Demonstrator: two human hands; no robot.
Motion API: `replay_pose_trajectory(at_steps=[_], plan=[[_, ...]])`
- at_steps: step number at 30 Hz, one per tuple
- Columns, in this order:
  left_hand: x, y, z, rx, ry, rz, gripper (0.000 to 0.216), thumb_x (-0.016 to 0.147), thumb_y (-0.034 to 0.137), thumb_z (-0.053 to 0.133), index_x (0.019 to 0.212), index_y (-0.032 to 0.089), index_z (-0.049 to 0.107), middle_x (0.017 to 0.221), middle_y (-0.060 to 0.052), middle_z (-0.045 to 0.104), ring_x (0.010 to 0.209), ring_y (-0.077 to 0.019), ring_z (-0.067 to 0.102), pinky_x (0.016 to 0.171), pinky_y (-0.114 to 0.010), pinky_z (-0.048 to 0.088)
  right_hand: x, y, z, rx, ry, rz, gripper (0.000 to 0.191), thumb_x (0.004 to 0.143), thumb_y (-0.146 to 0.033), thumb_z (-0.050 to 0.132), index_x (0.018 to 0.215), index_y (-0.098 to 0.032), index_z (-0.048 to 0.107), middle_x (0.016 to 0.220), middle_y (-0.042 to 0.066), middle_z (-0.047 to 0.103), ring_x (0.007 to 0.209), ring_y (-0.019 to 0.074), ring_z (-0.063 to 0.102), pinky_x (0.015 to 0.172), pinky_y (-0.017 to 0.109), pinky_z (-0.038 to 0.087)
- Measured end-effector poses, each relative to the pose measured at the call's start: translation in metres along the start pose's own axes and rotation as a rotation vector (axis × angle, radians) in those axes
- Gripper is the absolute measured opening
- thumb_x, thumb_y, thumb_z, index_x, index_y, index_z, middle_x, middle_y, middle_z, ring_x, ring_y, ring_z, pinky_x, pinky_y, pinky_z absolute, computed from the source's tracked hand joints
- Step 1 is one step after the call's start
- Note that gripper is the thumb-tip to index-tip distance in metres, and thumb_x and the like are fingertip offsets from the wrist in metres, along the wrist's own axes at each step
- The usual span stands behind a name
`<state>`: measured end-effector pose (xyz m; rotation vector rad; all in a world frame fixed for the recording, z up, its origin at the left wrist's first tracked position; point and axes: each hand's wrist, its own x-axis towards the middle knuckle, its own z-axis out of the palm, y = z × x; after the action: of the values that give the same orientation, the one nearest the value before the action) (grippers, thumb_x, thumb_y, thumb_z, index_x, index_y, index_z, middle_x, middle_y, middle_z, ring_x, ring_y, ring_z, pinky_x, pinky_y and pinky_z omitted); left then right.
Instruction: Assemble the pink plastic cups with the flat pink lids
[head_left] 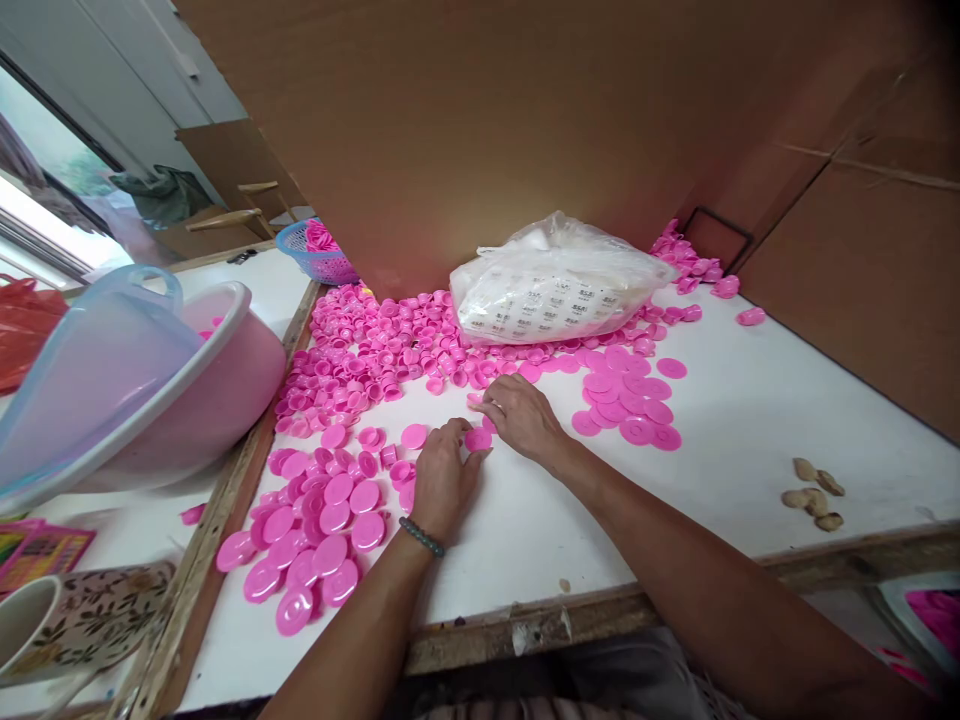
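My left hand (444, 475), with a dark beaded bracelet at the wrist, curls its thumb and fingers around a round pink plastic piece (478, 440) just above the white tabletop. Beside it, my right hand (519, 412) pinches a small pink plastic piece (475, 399), mostly hidden by the fingers. Shiny pink round caps (330, 515) lie heaped left of my left hand. Beyond both hands spreads a large pile of small pink cup-shaped caps (390, 340). Flat pink discs (630, 400) overlap in a patch to the right of my right hand.
A clear plastic bag of printed white packets (555, 285) rests against the tall cardboard (510, 130) at the back. On the left stand a pink basin (225, 385), a blue basket (319, 262) and a flowered mug (97, 620). Several peanuts (814, 495) lie at right.
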<state>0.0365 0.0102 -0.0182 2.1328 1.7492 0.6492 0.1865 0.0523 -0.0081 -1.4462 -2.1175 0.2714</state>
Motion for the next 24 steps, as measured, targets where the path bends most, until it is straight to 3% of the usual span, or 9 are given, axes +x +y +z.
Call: replay_pose_trajectory(at_steps=[3,7,12,18,24], plan=[[0.003,0.003,0.001,0.022,-0.019,0.021,0.021,0.078,0.028,0.057,0.097,0.019,0.054,0.081,-0.005,0.059,0.078,-0.0192,0.054,0.065,-0.028,0.041,0.002,0.001,0.016,0.031,0.005,0.002,0.015,0.084,-0.025,0.054,0.091,-0.016,0.063,0.089,0.007,0.059,0.085,0.0178,0.047,0.071,0.027,0.038],[0.002,-0.001,0.000,0.020,-0.015,0.004,0.019,0.077,0.026,0.057,0.094,0.019,0.055,0.079,-0.004,0.059,0.077,-0.0187,0.054,0.064,-0.028,0.041,0.002,0.004,0.029,-0.006,-0.063,-0.095,0.016,0.085,-0.018,0.050,0.083,-0.019,0.065,0.085,0.004,0.056,0.081,0.0163,0.045,0.067,0.026,0.036],[-0.002,-0.009,-0.001,-0.099,0.010,-0.078,0.020,0.075,0.028,0.058,0.093,0.019,0.055,0.081,-0.003,0.059,0.073,-0.0155,0.055,0.064,-0.026,0.043,0.002,0.001,0.019,-0.056,-0.061,-0.135,0.021,0.087,-0.017,0.046,0.082,-0.017,0.066,0.090,0.006,0.055,0.081,0.0163,0.044,0.064,0.027,0.034],[-0.004,-0.010,-0.003,-0.171,0.014,-0.089,0.020,0.076,0.030,0.058,0.093,0.019,0.055,0.081,-0.003,0.060,0.074,-0.0155,0.056,0.065,-0.027,0.044,0.000,0.000,0.017,-0.081,-0.208,-0.209,0.016,0.084,-0.014,0.050,0.082,-0.017,0.065,0.085,0.005,0.055,0.083,0.0165,0.045,0.063,0.026,0.034],[-0.005,-0.012,-0.002,-0.200,0.011,-0.093,0.020,0.076,0.026,0.057,0.094,0.019,0.053,0.084,-0.003,0.060,0.076,-0.0155,0.057,0.067,-0.027,0.046,-0.001,0.007,0.020,-0.063,-0.158,-0.109,0.018,0.087,-0.020,0.048,0.081,-0.015,0.064,0.086,0.006,0.055,0.082,0.0158,0.048,0.062,0.025,0.038]])
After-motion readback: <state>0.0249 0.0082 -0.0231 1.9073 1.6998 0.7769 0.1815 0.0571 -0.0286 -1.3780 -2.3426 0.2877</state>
